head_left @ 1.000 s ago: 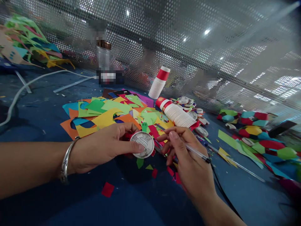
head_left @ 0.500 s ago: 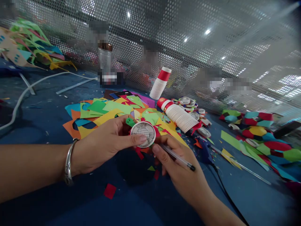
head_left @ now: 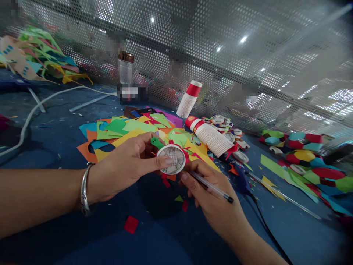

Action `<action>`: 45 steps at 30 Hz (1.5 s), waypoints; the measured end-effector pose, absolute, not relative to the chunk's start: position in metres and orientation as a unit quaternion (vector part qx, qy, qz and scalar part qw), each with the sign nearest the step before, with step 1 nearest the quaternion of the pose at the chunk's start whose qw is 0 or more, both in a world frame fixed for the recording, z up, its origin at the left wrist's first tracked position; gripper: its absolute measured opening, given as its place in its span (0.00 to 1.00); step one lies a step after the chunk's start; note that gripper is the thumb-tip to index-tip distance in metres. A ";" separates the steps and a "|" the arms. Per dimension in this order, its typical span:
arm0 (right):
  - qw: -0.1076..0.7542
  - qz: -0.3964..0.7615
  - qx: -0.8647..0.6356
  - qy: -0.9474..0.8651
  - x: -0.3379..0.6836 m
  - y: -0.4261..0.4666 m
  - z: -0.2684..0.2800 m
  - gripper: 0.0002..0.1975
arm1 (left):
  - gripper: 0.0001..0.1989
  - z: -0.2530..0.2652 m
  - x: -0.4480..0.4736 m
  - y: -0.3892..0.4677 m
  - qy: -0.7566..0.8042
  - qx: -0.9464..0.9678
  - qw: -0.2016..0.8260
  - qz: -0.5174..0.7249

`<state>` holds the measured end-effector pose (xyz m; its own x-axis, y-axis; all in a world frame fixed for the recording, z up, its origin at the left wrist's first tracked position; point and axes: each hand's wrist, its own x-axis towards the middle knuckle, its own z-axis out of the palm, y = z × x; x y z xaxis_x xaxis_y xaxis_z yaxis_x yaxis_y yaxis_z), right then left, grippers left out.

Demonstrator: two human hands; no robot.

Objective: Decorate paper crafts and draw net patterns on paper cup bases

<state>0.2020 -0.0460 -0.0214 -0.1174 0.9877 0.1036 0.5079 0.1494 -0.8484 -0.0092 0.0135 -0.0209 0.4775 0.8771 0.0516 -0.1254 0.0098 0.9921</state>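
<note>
My left hand point(head_left: 129, 162) is closed on a small turtle-like paper-cup craft point(head_left: 178, 162), its thumb across the top. The craft has a round white disc with black grid lines drawn on it, a green head-like strip point(head_left: 156, 142) at its upper left and red paper edges. In my right hand point(head_left: 213, 197) rests a clear pen point(head_left: 212, 184), gripped between thumb and fingers, its black end pointing back to the lower right. The right fingertips are close against the craft's lower right edge; whether they touch it I cannot tell. The pen's tip is hidden.
Beyond my hands lie scraps of coloured paper point(head_left: 124, 127), and stacked paper cups point(head_left: 211, 138), point(head_left: 189, 99) lie or stand behind. A blue glue gun point(head_left: 243, 180) with a cord is at the right, near cut paper pieces point(head_left: 300, 176). A mesh panel point(head_left: 165, 48) rises behind.
The view has shifted slightly, so most things appear a little further right. Both hands keep their holds, and the craft seems barely moved between them.
</note>
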 end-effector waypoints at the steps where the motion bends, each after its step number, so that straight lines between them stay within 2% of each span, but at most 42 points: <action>1: 0.354 0.334 -0.563 -0.667 0.202 -0.046 -0.021 0.12 | 0.23 -0.021 -0.009 0.014 0.324 0.583 0.630 0.398; 6: 0.349 0.319 -0.562 -0.679 0.203 -0.045 -0.020 0.12 | 0.24 -0.021 -0.009 0.013 0.311 0.580 0.654 0.374; 11: 0.348 0.303 -0.573 -0.677 0.203 -0.044 -0.020 0.12 | 0.22 -0.024 -0.012 0.016 0.322 0.585 0.636 0.388; 19: 0.350 0.286 -0.584 -0.674 0.204 -0.044 -0.021 0.14 | 0.27 -0.024 -0.011 0.015 0.311 0.574 0.669 0.355; 26: 0.353 0.288 -0.592 -0.664 0.203 -0.044 -0.017 0.17 | 0.16 -0.021 -0.010 0.016 0.331 0.562 0.657 0.377; 45: 0.362 0.311 -0.591 -0.650 0.206 -0.041 -0.019 0.16 | 0.16 -0.016 -0.010 0.016 0.318 0.571 0.645 0.395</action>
<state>0.2063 -0.0406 -0.0192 -0.0382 0.9939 0.1033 0.5443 0.1074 -0.8320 -0.0101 0.0160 -0.0162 0.4853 0.8734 0.0405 -0.1462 0.0354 0.9886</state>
